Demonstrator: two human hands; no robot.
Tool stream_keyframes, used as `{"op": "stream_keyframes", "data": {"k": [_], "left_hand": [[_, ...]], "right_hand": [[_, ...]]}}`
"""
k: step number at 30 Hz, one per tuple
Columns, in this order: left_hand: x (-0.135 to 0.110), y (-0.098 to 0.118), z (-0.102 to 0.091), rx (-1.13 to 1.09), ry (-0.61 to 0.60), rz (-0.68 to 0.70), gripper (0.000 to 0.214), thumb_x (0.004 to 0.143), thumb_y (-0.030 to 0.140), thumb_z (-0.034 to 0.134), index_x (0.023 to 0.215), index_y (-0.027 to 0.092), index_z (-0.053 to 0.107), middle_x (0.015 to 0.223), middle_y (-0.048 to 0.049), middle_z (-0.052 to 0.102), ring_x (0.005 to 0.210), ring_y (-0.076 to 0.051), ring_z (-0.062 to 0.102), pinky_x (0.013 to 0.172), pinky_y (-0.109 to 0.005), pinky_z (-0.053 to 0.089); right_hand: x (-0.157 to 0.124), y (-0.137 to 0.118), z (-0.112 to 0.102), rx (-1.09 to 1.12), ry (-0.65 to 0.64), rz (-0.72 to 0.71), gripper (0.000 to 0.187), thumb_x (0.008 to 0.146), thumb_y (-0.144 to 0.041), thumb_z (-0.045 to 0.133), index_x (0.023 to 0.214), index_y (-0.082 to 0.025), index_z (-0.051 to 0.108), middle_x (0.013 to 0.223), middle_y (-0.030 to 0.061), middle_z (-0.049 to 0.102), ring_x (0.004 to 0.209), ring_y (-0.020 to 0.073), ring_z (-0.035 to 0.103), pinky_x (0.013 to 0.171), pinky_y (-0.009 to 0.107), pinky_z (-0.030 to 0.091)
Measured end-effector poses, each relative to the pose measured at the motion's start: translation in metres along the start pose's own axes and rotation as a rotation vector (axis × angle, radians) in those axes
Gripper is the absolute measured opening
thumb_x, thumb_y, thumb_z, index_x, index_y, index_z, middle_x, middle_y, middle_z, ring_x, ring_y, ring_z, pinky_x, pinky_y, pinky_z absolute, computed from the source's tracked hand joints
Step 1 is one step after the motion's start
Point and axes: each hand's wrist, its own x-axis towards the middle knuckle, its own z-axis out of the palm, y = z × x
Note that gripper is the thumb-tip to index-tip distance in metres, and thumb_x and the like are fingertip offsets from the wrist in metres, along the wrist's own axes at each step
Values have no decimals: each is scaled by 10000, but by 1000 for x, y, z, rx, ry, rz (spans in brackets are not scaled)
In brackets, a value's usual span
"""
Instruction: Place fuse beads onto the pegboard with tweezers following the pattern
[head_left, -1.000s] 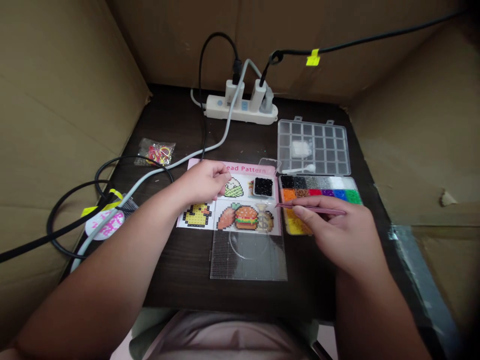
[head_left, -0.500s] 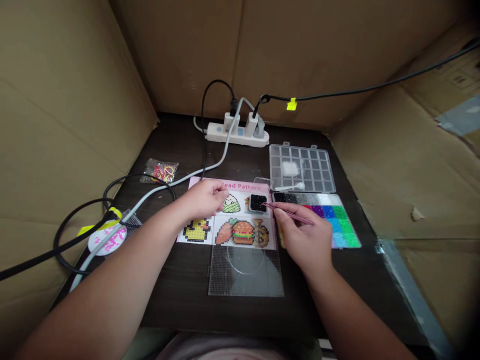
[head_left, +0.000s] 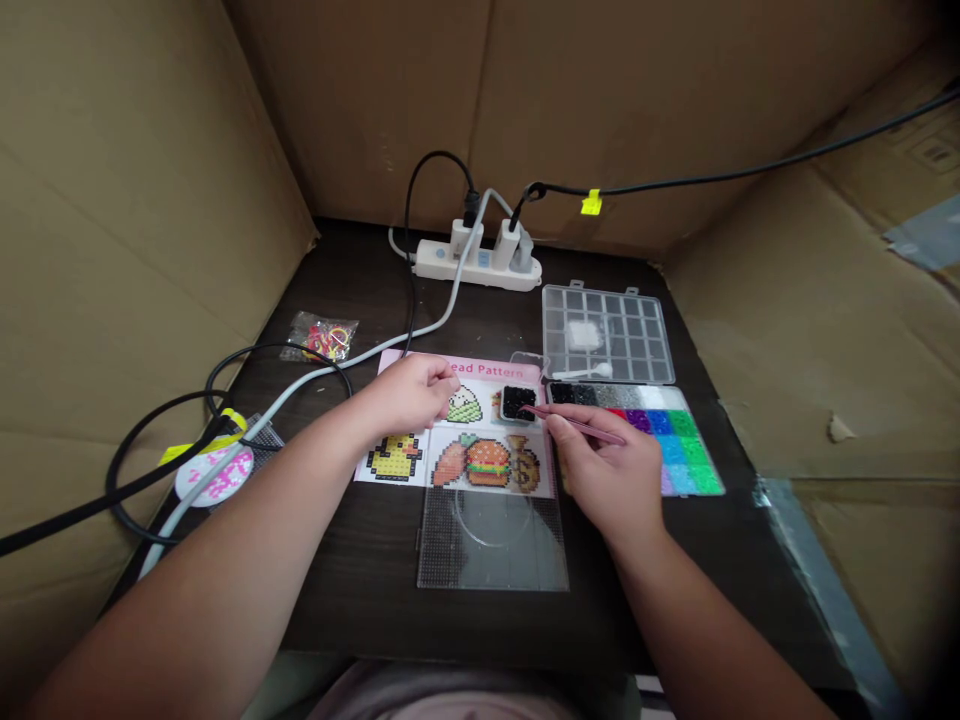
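Tweezers (head_left: 581,424) swung left to the edge of the black-bead tray (head_left: 517,403), pinched in right fingers (head_left: 561,424).

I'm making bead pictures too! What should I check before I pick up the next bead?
- Tweezers pinched in the right hand's fingers: ok.
- Tweezer tip at the little tray of black beads: ok.
- A bead gripped in the tip: cannot tell, it is too small to see.
- Left hand on the pattern sheet, beside the tray and not bumping it: ok.
- Pegboard lying flat below the pattern sheet: ok.
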Motion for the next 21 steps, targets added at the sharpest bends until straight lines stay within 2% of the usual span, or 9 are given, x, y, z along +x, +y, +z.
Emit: {"op": "stream_keyframes", "data": {"k": [21], "left_hand": [[-1,0,0,0,-11,20,199,865,291,446,700,182,466,613,0,543,449,-71,459,436,-206,350]], "right_hand": [[2,-5,-3,34,-1,59,146,758,-290,661,816,-173,726,855,68,731,790,200,691,742,338,569]]}}
